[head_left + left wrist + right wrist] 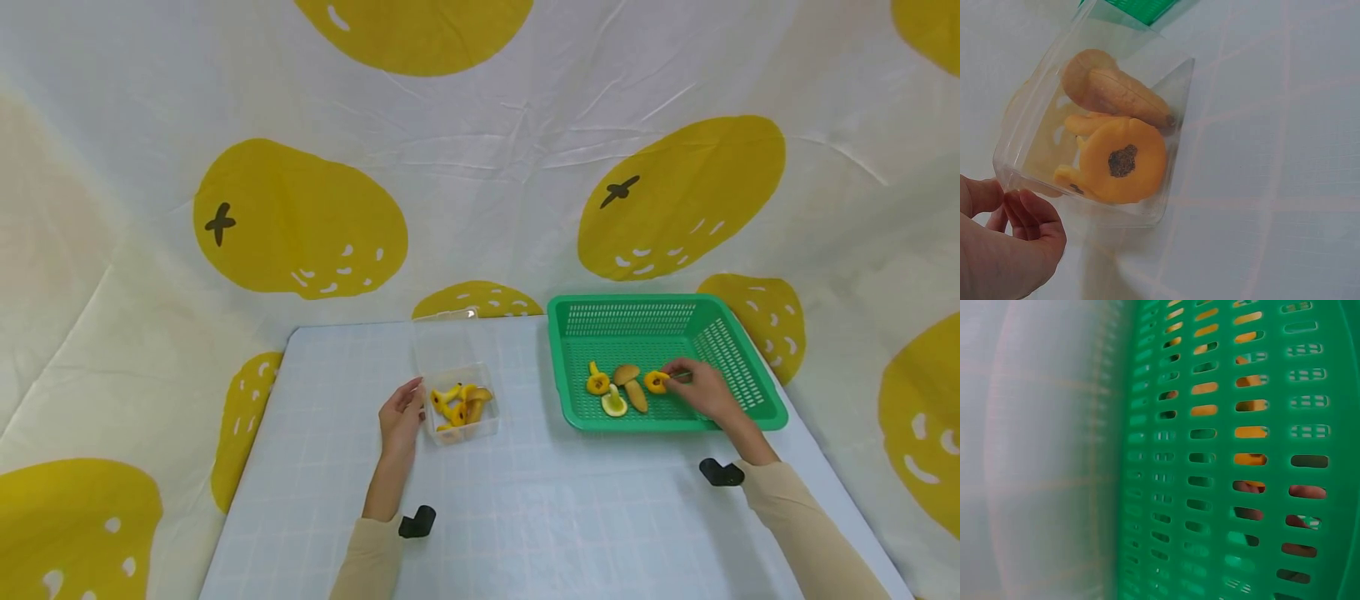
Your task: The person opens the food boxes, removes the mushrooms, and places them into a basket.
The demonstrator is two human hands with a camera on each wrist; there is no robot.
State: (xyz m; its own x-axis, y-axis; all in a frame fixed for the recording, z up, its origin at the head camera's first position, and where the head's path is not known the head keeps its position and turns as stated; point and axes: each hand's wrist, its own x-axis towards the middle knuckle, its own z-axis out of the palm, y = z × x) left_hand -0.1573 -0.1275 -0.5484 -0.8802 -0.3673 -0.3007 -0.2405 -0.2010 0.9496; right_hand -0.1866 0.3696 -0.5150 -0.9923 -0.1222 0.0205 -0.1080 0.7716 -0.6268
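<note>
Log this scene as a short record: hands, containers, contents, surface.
Left hand: holds the clear box at its side
Right hand: pinches a yellow mushroom
Box lid: open
Box contents: several small yellow mushrooms, a brown mushroom
Green basket: right of the box
Also in basket: another brown mushroom, another yellow mushroom, a pale-rimmed mushroom
Surface: pale table

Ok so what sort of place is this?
Probably a makeshift indoor workspace, though I can't be certain: a white sheet printed with big yellow shapes hangs around the table, where a green basket and a clear box hold mushroom-like pieces.
</note>
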